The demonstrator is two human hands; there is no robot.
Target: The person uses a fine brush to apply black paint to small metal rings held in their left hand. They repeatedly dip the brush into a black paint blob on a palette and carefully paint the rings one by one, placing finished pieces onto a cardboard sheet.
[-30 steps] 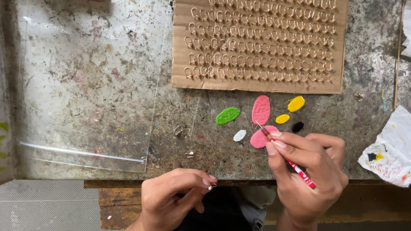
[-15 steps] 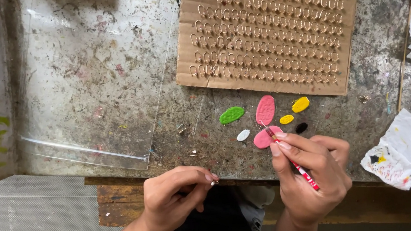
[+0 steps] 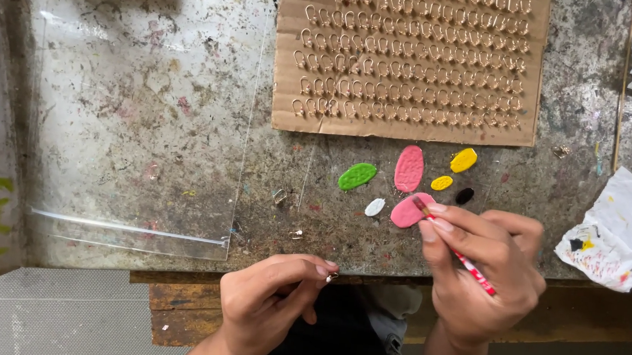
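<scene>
Pink oval dab of paint lies on the worn grey worktop, just beyond the right hand, and the tip of the thin red-and-white brush touches its near edge. The right hand is curled closed around that brush, thumb and forefinger pinching it near the tip while the handle runs back across the palm. The left hand sits at the table's front edge, its thumb and fingertips pressed together on a small metal ring.

Around the pink dab lie more dabs: a white one to its left, a green one further left, a taller pink oval above, two yellow ones and a small black one to the right. Behind them a brown cardboard sheet carries rows of small metal hooks. A paint-spotted white crumpled paper lies to the right, a clear plastic sheet to the left.
</scene>
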